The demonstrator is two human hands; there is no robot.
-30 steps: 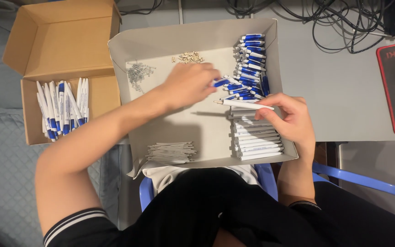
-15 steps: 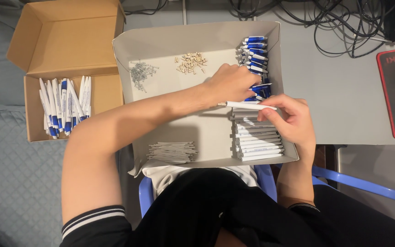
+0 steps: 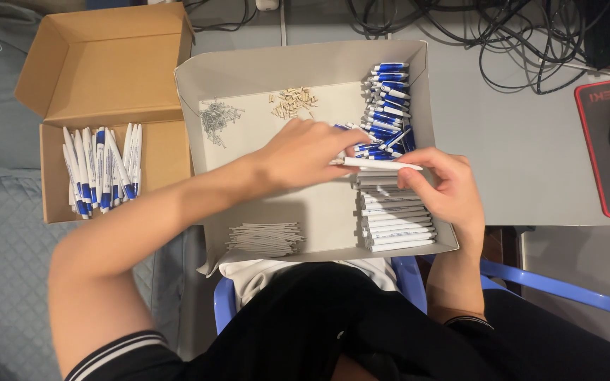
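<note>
The white pen barrel [image 3: 383, 164] now spans both hands above the grey tray [image 3: 305, 60], pinched by the right hand [image 3: 438, 190], while the left hand [image 3: 305, 152], back from the blue caps [image 3: 388, 106], closes on its other end.

**Both hands on one white pen barrel**

My left hand [image 3: 305, 152] and right hand [image 3: 435, 185] pinch a white pen barrel [image 3: 381, 164] level over the grey tray [image 3: 298, 67]. Blue pen parts [image 3: 388, 106] lie just behind it, stacked white barrels [image 3: 393, 222] below. Finished pens [image 3: 100, 169] sit in the cardboard box [image 3: 107, 70] to my left.
</note>
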